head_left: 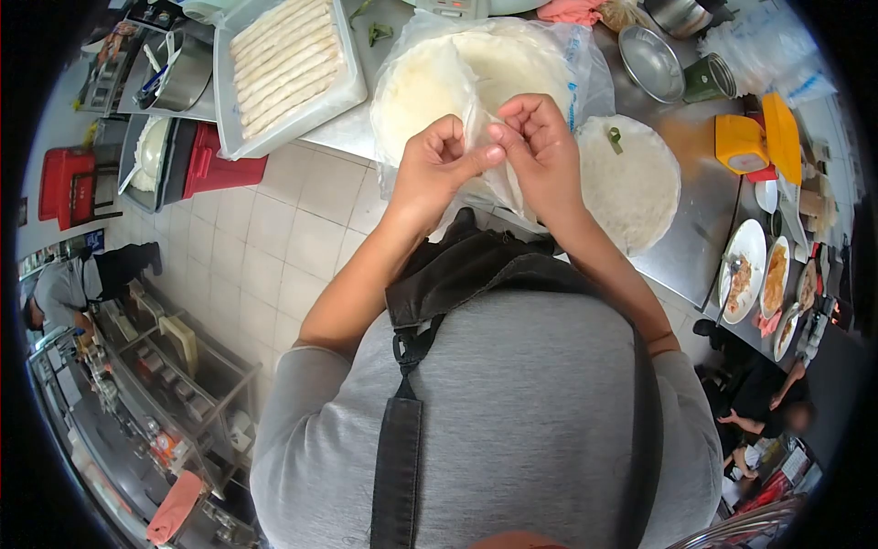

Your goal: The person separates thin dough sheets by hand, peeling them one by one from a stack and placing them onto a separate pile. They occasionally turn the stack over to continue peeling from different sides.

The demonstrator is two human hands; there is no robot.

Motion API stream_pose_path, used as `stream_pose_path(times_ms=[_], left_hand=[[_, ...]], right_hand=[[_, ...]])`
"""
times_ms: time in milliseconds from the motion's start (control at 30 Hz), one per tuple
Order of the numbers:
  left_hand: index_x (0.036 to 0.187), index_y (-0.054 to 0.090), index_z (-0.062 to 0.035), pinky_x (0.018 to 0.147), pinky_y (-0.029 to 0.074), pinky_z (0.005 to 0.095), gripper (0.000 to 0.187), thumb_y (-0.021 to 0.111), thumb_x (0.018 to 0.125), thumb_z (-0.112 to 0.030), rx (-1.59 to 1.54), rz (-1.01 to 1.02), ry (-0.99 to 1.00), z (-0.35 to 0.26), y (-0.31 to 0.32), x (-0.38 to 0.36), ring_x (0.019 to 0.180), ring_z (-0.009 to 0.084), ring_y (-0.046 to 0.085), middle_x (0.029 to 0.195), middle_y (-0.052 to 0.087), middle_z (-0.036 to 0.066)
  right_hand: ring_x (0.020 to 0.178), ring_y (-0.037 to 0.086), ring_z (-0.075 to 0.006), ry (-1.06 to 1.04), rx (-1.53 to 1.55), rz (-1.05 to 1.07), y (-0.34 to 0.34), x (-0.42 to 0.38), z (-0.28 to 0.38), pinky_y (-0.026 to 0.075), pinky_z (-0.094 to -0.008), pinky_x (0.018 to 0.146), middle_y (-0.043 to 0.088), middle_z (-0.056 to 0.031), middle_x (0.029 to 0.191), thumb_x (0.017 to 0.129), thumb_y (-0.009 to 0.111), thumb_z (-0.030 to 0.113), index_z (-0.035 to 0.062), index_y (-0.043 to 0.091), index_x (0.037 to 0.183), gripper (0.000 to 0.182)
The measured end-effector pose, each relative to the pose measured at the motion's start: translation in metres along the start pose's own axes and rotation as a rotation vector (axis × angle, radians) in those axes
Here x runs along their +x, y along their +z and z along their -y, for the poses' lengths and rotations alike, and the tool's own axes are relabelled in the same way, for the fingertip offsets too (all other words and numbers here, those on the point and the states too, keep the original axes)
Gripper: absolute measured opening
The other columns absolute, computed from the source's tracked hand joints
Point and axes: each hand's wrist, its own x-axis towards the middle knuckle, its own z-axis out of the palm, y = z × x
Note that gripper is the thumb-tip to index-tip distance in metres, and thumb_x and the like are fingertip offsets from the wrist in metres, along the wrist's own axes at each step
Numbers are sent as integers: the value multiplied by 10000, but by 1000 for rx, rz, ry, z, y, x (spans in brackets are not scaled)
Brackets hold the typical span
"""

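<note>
In front of my chest I hold up a thin round spring roll wrapper (472, 114), its edge hanging between both hands. My left hand (441, 169) pinches it between thumb and fingers. Close beside, my right hand (541, 160) pinches the same sheet, its thumb almost touching the left thumb. Beneath and behind them lies a stack of wrappers (416, 96) on a clear plastic bag (594, 87). To the right, another round pale wrapper (631, 197) lies on the steel table, with a piece of green leaf (615, 139) on it.
A white tray (355, 91) of rolled spring rolls (285, 64) stands at the left. A metal bowl (651, 64), a green can (710, 79) and a yellow box (739, 145) sit at the right, with plates of food (745, 242). Other people are at both sides.
</note>
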Motion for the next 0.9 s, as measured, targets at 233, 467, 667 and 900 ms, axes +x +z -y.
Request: stream_pose_path(times_ms=[233, 467, 667, 900], left_hand=[[749, 541, -71, 643, 400, 173, 183, 613, 773, 96, 349, 133, 246, -68, -2, 6, 689, 27, 471, 758, 512, -45], [879, 649, -31, 726, 483, 294, 167, 624, 761, 85, 919, 471, 247, -182, 45, -6, 797, 212, 639, 880, 664, 104], [889, 602, 3, 700, 441, 196, 132, 653, 784, 65, 791, -109, 1069, -157, 17, -21, 747, 74, 555, 815, 611, 17], [1086, 497, 3, 724, 477, 219, 410, 747, 783, -116, 155, 61, 324, -67, 14, -16, 838, 103, 564, 904, 576, 42]], right_hand=[[664, 470, -75, -225, -342, 19, -17, 24, 44, 418, -217, 621, 498, -2, 744, 794, 670, 25, 43, 548, 1041, 276], [1220, 407, -298, -685, -952, 412, -10, 51, 151, 202, -503, 1088, 479, -107, 1223, 654, 746, 80, 129, 352, 1371, 820], [917, 530, -59, -12, -533, 390, -18, 60, 120, 412, -200, 802, 611, -13, 973, 842, 663, 89, 36, 592, 1133, 304], [750, 572, -93, -139, -261, 124, 1, 22, 63, 473, -261, 728, 607, -24, 774, 793, 677, 100, 18, 564, 922, 190]])
